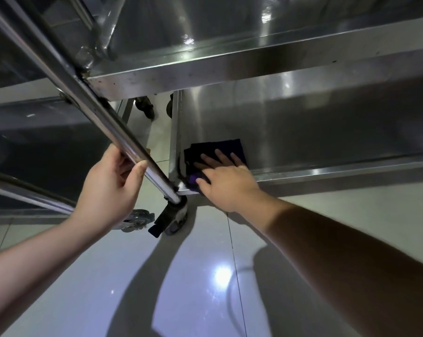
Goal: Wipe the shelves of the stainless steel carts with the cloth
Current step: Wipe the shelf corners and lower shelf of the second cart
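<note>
A dark purple cloth [226,148] lies flat in the near left corner of the bottom shelf [327,132] of a stainless steel cart. My right hand [226,182] presses down on the cloth with fingers spread flat, and part of the cloth bunches over the shelf rim under my thumb. My left hand [110,188] is wrapped around the cart's shiny corner post [103,113], just above the shelf corner. The middle shelf [254,66] juts out above and shades the bottom one.
A second steel cart [35,122] stands close on the left. Caster wheels [174,217] sit under the post on a glossy tiled floor [181,288], with more wheels [146,107] behind. The overhanging shelf limits the height above the cloth.
</note>
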